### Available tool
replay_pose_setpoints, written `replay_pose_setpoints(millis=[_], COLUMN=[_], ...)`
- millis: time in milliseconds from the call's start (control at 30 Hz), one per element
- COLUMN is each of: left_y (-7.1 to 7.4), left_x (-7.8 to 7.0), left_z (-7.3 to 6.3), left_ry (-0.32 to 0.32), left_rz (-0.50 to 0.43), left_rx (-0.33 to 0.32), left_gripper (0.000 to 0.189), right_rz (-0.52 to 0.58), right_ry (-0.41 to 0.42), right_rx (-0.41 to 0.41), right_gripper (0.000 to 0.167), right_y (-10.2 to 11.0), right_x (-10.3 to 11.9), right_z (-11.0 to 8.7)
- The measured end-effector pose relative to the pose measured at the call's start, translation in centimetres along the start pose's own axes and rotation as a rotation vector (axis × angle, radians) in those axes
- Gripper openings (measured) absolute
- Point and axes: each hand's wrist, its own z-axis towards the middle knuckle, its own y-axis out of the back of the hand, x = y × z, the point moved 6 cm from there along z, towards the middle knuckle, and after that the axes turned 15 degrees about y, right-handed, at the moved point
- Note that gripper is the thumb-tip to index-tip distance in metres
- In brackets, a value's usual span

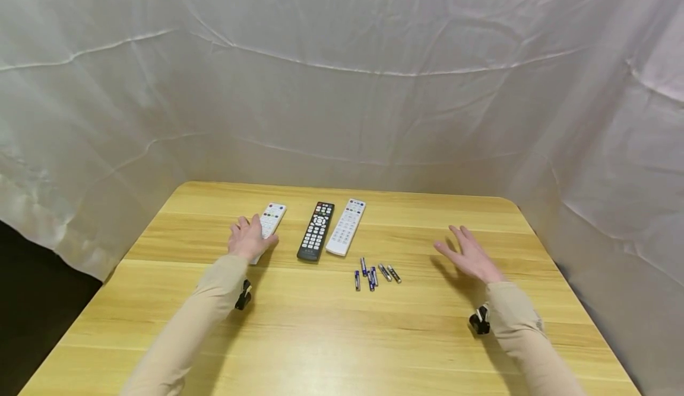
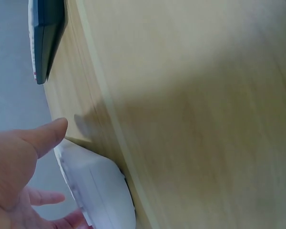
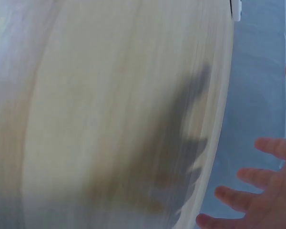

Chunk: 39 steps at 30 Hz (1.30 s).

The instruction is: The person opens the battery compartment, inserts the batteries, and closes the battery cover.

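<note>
Over the leftmost white remote control (image 1: 273,214) reaches my left hand (image 1: 248,240), hiding its middle. In the left wrist view the thumb is stretched out apart from that white remote (image 2: 97,188), and the fingers lie beyond its far side; whether they touch it I cannot tell. A black remote control (image 1: 316,231) and a second white remote control (image 1: 346,227) lie to the right. Several small batteries (image 1: 373,275), some blue and some dark, are scattered in front of them. My right hand (image 1: 471,257) hovers above the table on the right, fingers spread, holding nothing.
The wooden table (image 1: 342,336) has rounded far corners. Pale cloth (image 1: 342,117) hangs behind it and along the sides. A dark area (image 1: 37,301) shows beyond the left edge. Small black devices sit on both wrists.
</note>
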Motion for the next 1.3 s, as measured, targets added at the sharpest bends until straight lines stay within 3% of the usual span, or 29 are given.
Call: replay_pose_setpoints(millis=[700,1067,1300], left_y=[-0.2,0.7,0.9], left_x=[0.0,0.1,-0.2], left_z=[0.0,-0.6,-1.3], left_ry=[-0.009,-0.073,-0.115], left_rz=[-0.033,-0.197,-0.366], left_rx=[0.012,0.080,0.175], left_gripper=[0.068,0.069,0.070], right_rz=[0.012,0.040,0.052], right_ry=[0.010,0.016,0.019], right_rx=[-0.009,-0.002,-0.011], right_gripper=[0.088,0.087,0.086], right_y=[-0.8,-1.4,-1.7], right_x=[0.0,0.2,0.8], right_z=[-0.1,-0.2,-0.3])
